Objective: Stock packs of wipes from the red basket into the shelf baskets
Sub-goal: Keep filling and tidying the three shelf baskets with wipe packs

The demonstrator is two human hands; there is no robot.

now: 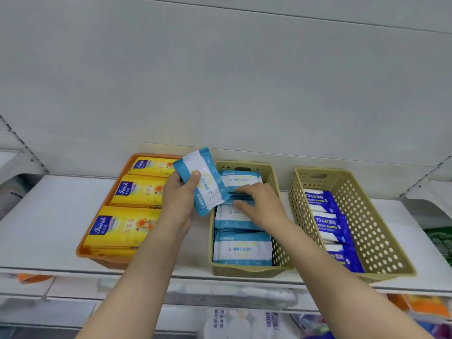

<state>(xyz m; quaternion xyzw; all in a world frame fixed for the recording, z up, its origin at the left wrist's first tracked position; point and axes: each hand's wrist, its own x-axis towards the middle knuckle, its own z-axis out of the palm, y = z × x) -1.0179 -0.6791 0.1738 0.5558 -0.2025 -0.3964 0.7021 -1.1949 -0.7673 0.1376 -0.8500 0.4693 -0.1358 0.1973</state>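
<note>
White shelf [49,216]: middle basket [276,241] holds blue-white packs; left hand [178,199] grip grasping pack [203,182]; right hand [261,206] seemingly released.

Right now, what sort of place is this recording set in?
Most likely a shop aisle. A white shelf holds three baskets of packaged wipes, sorted by type: yellow packs, light blue packs, dark blue packs. More packaged goods show on the shelf below.

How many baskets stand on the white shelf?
3: an orange basket at the left, a beige basket in the middle, another beige basket at the right. None seems hidden.
</note>
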